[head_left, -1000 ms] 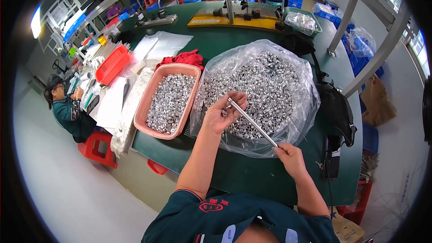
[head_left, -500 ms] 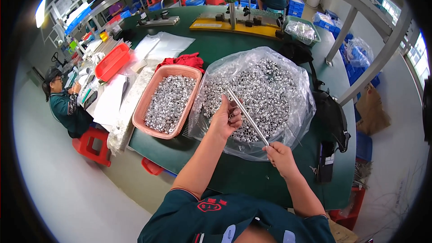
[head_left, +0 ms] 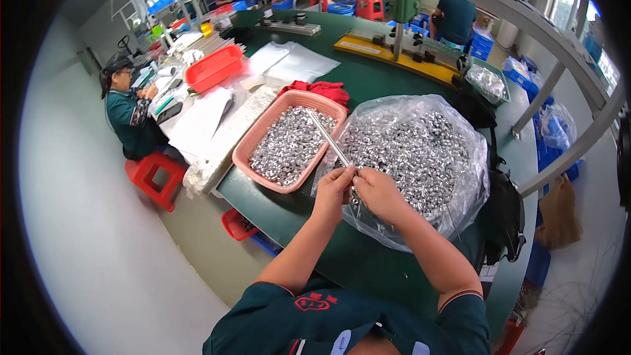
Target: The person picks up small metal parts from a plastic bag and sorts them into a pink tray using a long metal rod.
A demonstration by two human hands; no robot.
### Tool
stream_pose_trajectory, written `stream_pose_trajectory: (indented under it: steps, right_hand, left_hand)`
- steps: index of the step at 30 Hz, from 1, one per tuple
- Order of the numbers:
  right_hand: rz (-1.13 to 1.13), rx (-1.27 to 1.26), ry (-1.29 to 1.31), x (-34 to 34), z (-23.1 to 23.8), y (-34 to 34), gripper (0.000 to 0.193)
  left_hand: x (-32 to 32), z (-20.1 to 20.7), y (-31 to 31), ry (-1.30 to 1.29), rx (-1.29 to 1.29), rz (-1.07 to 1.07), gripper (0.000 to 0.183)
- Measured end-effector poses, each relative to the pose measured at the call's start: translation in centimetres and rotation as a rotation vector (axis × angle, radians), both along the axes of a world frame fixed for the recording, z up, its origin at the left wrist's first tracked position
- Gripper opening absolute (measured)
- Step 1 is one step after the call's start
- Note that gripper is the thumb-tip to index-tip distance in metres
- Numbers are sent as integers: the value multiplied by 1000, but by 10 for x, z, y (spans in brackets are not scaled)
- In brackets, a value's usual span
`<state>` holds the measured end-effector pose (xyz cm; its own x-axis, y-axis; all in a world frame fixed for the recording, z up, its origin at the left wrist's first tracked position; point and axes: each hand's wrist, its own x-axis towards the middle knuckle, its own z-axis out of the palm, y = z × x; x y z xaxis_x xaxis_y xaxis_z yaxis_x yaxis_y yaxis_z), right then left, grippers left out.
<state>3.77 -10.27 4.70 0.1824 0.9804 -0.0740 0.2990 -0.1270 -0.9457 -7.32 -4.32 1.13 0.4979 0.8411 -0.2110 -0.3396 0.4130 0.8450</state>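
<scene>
A slim silvery metal rod (head_left: 328, 139) slants up and left from my two hands, its far end over the pink basket (head_left: 240, 158). My left hand (head_left: 332, 192) is closed around its lower part with the fingers pinched. Right beside it, my right hand (head_left: 381, 194) is also closed on the rod's lower end, thumbs nearly touching. Small shiny metal sleeves (head_left: 289, 141) fill much of the basket. Under and beyond my right hand lies an open clear plastic bag (head_left: 474, 190) heaped with similar sleeves (head_left: 414, 158). Whether a sleeve sits between my fingers is hidden.
A red cloth (head_left: 322, 92) lies behind the basket. The yellow-based fixture (head_left: 394, 59) stands farther back on the green table (head_left: 263, 200). A black bag (head_left: 503, 207) rests at the right. To the left, a co-worker (head_left: 128, 115) sits near a red tray (head_left: 215, 68).
My right hand has moved up and left along to my left hand. The rod's far end has swung from over the plastic bag to over the basket. My view has shifted left.
</scene>
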Motion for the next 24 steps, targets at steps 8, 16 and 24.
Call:
stream_pose_trajectory:
  steps: [8,16,24]
  right_hand:
    - [74,35,-268,-6,8,-27,24]
    - [-72,-142,272,9,13,-125,16]
    - [-275,18,494,31,-29,-153,13]
  left_hand:
    - [-7,-3,42,-172,-80,116,27]
    - [-17,20,111,-453,-436,188,42]
    - [32,-8,84,-657,-491,-102,44]
